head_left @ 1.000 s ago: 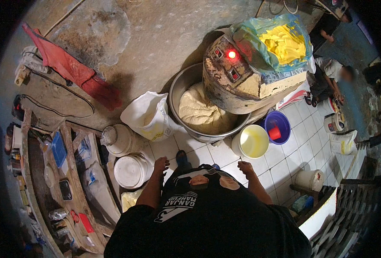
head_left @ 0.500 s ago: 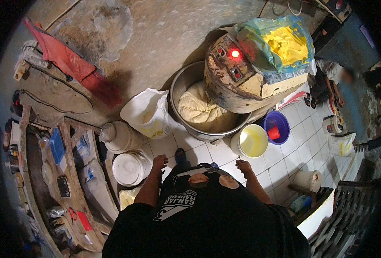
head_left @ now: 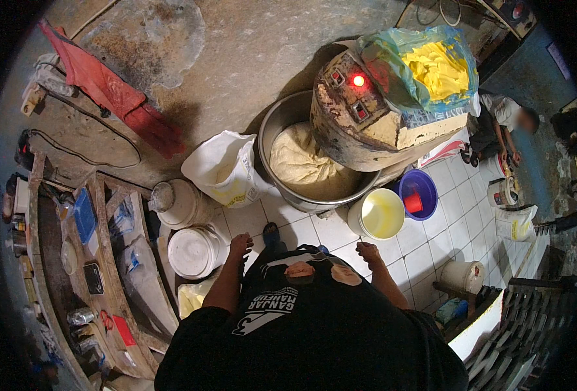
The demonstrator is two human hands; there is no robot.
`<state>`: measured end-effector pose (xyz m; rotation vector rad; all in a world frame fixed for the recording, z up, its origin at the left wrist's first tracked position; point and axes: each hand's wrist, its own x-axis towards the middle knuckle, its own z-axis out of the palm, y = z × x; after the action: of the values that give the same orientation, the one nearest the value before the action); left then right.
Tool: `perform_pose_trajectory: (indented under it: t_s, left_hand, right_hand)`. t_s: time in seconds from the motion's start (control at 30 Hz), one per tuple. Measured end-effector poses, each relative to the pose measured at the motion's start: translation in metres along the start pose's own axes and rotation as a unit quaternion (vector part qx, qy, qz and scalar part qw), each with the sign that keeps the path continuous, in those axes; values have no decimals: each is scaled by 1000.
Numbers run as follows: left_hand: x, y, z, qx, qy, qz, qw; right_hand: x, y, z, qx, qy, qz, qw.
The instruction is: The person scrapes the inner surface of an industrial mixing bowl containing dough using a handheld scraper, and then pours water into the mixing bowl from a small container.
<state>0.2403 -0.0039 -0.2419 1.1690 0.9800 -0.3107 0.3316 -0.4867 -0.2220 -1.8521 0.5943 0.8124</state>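
Observation:
My left hand [head_left: 241,246] hangs at my left side, near a lidded white bucket [head_left: 192,253], fingers loosely bent and apart, with nothing visible in it. My right hand [head_left: 368,251] hangs at the other side, just below a cream bucket [head_left: 360,225] with yellowish insides. Its fingers are curled together, and a thin dark bit shows at the tips, too small to name. Ahead of me stands a dough mixer [head_left: 340,140] with a red light lit. Pale, folded dough [head_left: 298,156] lies in its steel bowl [head_left: 265,153]. Neither hand touches the mixer.
A bag of yellow fat [head_left: 438,68] sits atop the mixer. An open white sack [head_left: 203,159] stands left of the bowl; a purple bucket [head_left: 405,189] holding a red scoop [head_left: 413,202] stands right. Wooden shelving [head_left: 99,254] runs along my left. Another person [head_left: 493,124] crouches far right.
The dough in the bowl has shifted and its folds look different. My hands hang in nearly the same places, and the view has moved very slightly.

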Motion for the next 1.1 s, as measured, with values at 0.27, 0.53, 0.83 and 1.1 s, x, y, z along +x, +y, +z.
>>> perform_pose_trajectory:
  t_s: [0.27,0.53,0.83,1.1]
  left_hand:
    - [1,-3,-2,-6,-7,3,1000]
    - [-1,-4,0,-11,6,1,1000]
    - [-7,0,-1,9,-20,-7,1000]
    - [-8,4,1,26,-9,-8,1000]
  right_hand:
    - [0,1,3,0,5,10,1000]
    - [3,5,3,-20,2,11,1000]
    - [0,1,3,-5,-7,6,1000]
    - [-6,-4,2,-12,-8,9,1000]
